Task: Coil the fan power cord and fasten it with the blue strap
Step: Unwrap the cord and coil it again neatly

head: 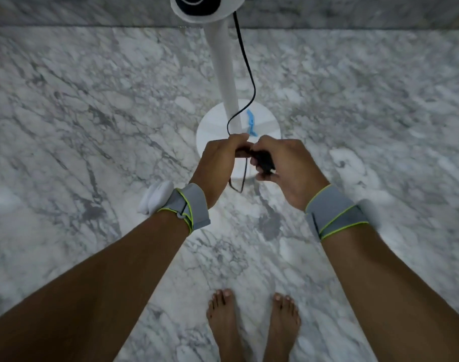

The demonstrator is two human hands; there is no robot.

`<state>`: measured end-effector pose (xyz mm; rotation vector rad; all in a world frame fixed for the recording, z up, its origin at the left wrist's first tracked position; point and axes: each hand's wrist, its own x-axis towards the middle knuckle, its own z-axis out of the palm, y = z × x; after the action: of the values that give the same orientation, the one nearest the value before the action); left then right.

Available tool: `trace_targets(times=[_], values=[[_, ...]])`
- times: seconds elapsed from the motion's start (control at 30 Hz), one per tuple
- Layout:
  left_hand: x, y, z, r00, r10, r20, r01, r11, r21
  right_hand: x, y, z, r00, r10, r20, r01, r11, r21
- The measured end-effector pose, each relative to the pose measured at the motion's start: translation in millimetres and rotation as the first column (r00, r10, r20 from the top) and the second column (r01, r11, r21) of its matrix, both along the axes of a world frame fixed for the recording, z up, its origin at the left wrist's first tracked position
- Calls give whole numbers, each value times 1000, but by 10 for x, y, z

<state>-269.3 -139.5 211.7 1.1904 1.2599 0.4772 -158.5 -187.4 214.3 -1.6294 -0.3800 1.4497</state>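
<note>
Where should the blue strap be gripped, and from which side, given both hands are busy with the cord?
Probably by its free upper end. The blue strap sticks up just beyond the knuckles, above the fan base, its lower end hidden behind the hands. The right hand seems nearest, reaching forward, while the left hand holds the cord loops.

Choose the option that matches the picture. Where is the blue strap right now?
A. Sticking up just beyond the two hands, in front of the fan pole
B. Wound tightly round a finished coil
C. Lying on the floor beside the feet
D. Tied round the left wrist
A: the blue strap stands free above the left hand and right hand, against the fan base, nothing wound in it.
</note>
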Motion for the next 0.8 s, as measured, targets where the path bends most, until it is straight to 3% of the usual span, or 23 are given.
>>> trace_targets(times=[0.07,0.17,0.23,0.47,0.63,0.8], values=[[16,13,80,997,-13,74,13,1000,-9,53,-6,118,986,-67,-151,77,995,64],[-8,36,182,1000,16,-15,-15,998,53,151,5,294,915,-144,-378,224,958,177],[-39,29,238,998,62,-6,-62,996,60,239,51,423,899,-126,-419,258,926,276],[140,108,681,932,304,196,-310,951,-1,242,205,696,969,46,-245,68,896,438],[179,161,981,900,345,265,-353,936,-21,232,138,821,985,171,-28,-143,896,421],[124,167,1150,857,342,386,-286,938,-197,230,123,1013,955,215,206,-280,884,375]])
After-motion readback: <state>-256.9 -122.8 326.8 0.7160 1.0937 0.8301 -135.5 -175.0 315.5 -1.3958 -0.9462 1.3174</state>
